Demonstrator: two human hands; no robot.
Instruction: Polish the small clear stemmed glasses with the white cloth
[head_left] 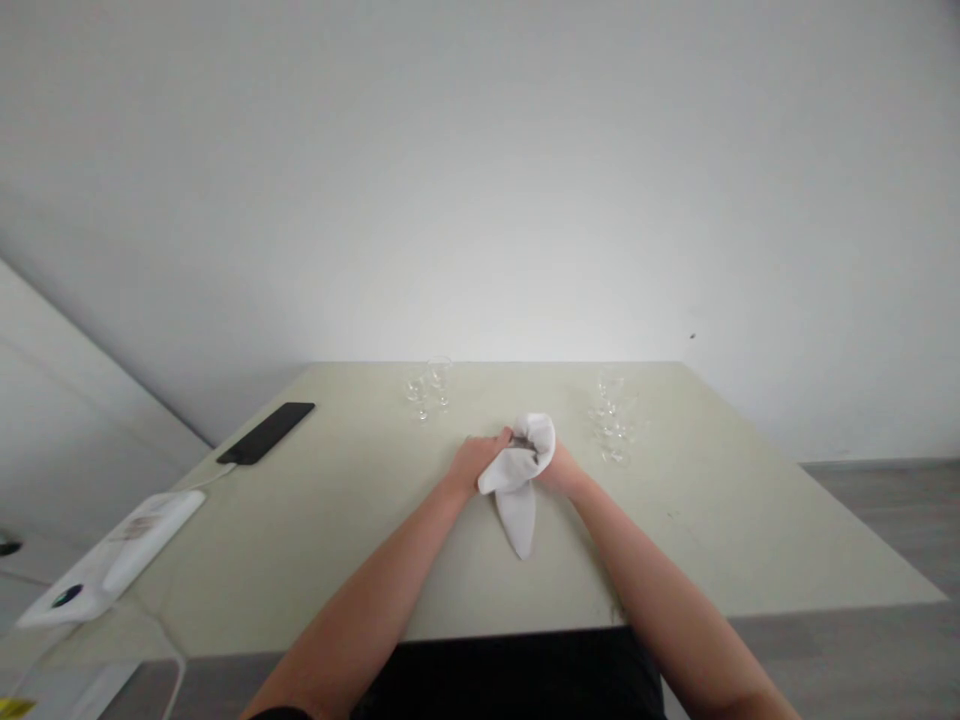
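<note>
A white cloth (517, 470) is bunched up over the middle of the table, with one pointed end hanging toward me. My left hand (477, 460) is closed on the cloth's left side, its fingers reaching toward the fold. On the other side my right hand (561, 472) grips the cloth, with most of its fingers hidden behind the fabric. A greyish hollow shows inside the fold; whether a glass is wrapped in there I cannot tell. Beyond my left hand stand small clear stemmed glasses (439, 376). Several more clear glasses (611, 412) are grouped beyond my right hand.
The pale table (360, 500) reaches back to a white wall (495, 180). At its left edge lie a black phone (266, 433) and a white power strip (120, 555) with cables. The clear glasses are hard to make out against the tabletop.
</note>
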